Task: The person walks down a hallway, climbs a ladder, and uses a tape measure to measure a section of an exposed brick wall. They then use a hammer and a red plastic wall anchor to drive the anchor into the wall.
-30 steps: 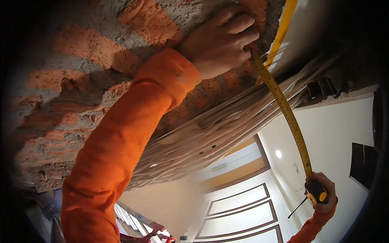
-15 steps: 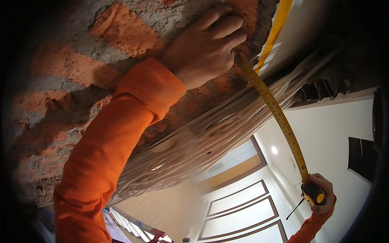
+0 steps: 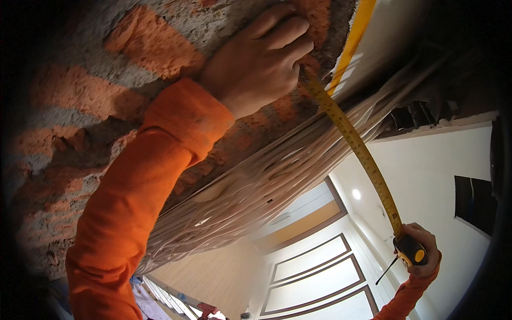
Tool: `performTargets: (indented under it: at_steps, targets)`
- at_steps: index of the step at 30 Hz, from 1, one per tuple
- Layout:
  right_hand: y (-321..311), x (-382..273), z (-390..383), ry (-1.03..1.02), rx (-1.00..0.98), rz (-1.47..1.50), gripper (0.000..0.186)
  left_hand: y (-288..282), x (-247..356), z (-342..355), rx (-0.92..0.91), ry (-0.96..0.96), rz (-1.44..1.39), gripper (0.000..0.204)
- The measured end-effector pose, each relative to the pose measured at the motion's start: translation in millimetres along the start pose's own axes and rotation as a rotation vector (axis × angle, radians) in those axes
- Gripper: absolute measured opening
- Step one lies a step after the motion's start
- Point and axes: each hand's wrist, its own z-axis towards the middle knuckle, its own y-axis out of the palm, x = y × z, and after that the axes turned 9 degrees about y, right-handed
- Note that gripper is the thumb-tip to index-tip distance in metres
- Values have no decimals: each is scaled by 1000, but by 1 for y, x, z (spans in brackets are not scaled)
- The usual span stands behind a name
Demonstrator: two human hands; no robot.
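My left hand (image 3: pixel 256 66), in an orange sleeve, lies against a rough surface of broken brick and mortar (image 3: pixel 152 45). Its fingers are curled around the end of a yellow tape measure blade (image 3: pixel 352 133); the very tip is hidden. From there the blade bows down to the right, passing in front of a bundle of pale cables (image 3: pixel 261 186). At lower right my right hand (image 3: pixel 429 248) is closed on the black and yellow tape measure case (image 3: pixel 409 250). A thin dark strap hangs from the case.
Beside the brick runs a yellow strip (image 3: pixel 352 45) along a pale surface. A ragged dark opening (image 3: pixel 418 114) is at the upper right, a black panel or recess (image 3: pixel 472 205) below it. Dark-framed panes (image 3: pixel 314 277) and a red object (image 3: pixel 207 309) show at the bottom.
The view has shifted slightly, so both hands and the surroundings sit a little farther left. Both hands keep their hold, and the blade stays stretched between them at about the same length.
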Motion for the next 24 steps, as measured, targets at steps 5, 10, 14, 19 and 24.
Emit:
performTargets:
  at_steps: [5,10,14,19,24]
  targets:
    - [3,-13,11,-8,-99,-20,94,-1,1,2,-25,29,19,16]
    - [-9,6,-4,-36,-60,-26,95,0,1,3,-5,22,30,16]
    - [-2,3,-3,-24,-56,33,95,5,1,-1,1,-4,-11,13]
    - [2,-20,15,17,-157,6,94,14,3,-6,11,24,80,18]
    - [3,-25,17,36,-183,-33,94,14,4,-7,11,19,71,17]
